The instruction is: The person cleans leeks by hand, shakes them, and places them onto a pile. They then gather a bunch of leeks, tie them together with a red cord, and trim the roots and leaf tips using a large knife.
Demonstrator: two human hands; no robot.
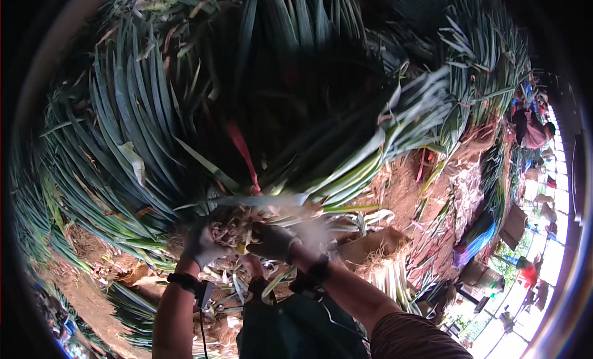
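Low in the head view, my two gloved hands work at the root ends of a bundle of long green onions [370,139]. My left hand [204,248] in a grey glove rests against a clump of brown roots [230,231]; its fingers blend into the shadow. Close on its right, my right hand [270,241], also gloved, has its fingers curled at a pale yellowish bit by the roots. What it grips is hidden, and a pale blur covers the area beside it. Just beyond both hands, a red tie [242,147] trails over the dark leaves.
Heaped green onions [136,118] rise on the left and ahead. Bare brown soil [401,180] with loose leaves shows on the right, near a row of white stalks [392,282]. A dark green cloth [296,331] covers my lap. Farther right are a cardboard box [513,226] and a person [532,129].
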